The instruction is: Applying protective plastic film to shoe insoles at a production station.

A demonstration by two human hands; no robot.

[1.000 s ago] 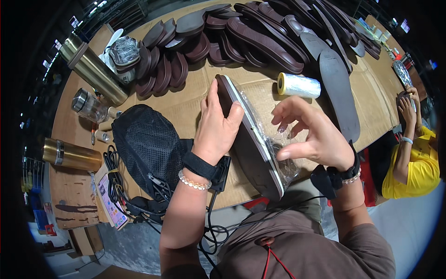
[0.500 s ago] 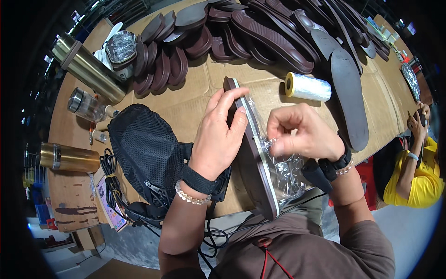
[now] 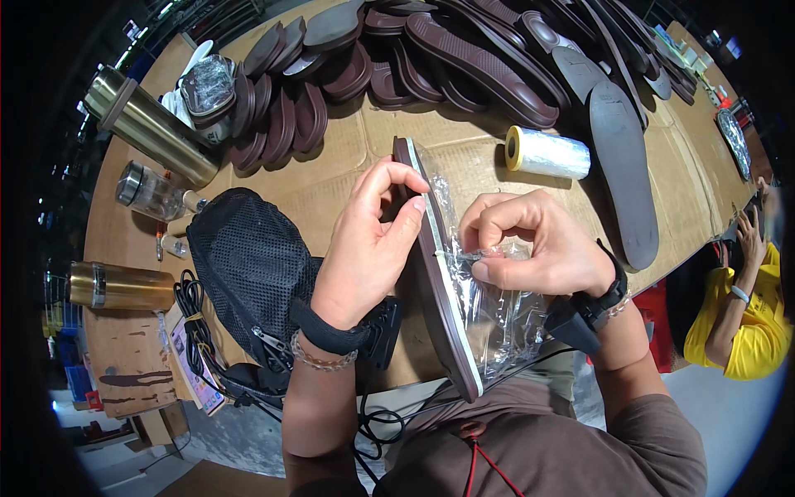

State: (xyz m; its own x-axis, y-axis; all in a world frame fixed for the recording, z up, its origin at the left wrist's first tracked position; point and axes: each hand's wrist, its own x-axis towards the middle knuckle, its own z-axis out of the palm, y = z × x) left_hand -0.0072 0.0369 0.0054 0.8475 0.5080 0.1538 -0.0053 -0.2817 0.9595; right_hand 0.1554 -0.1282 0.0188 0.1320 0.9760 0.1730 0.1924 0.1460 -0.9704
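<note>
A brown shoe sole with a pale strip along its edge stands on its side in front of me. Near its far end, my left hand is closed on it, thumb and fingers at the pale edge. My right hand, just right of the sole, pinches crinkled clear plastic film between thumb and fingers. A thin strand of the film stretches from the pale edge to that pinch. The rest of the film hangs loosely beside the sole's right face, under the right hand.
Brown soles pile along the far side. A film roll and a flat dark sole lie right. At left are a black mesh bag, a coiled cable, and gold flasks. A person in yellow is at right.
The sole and my left hand have shifted slightly left. My right hand's fingers have turned into a clearer pinch, with the film drawn out from the sole's edge.
</note>
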